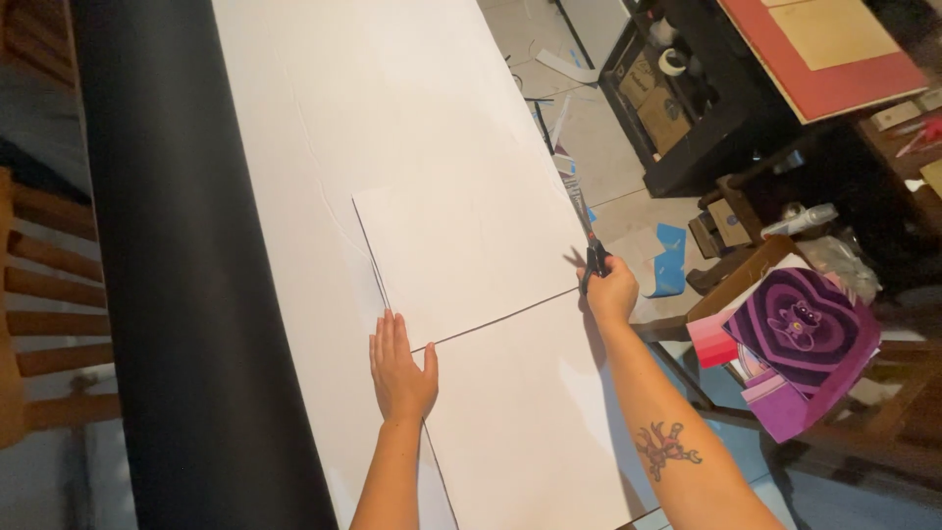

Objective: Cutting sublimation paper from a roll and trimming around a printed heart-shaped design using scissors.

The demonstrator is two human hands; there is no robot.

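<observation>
A long white sheet (392, 108) lies across a black surface (177, 294). On it rests a smaller white rectangular piece (471, 255), its near edge running toward the right. My left hand (400, 368) lies flat, fingers together, on the white sheet just below that piece's near left corner. My right hand (610, 290) grips black-handled scissors (587, 240) at the sheet's right edge, blades pointing away from me along that edge.
Left of the black surface are wooden slats (49, 294). To the right stands a dark shelf unit (687, 98) with small items, a red and tan board (834, 49), a purple heart-patterned box (805, 344), blue scraps (672, 257) on the tiled floor.
</observation>
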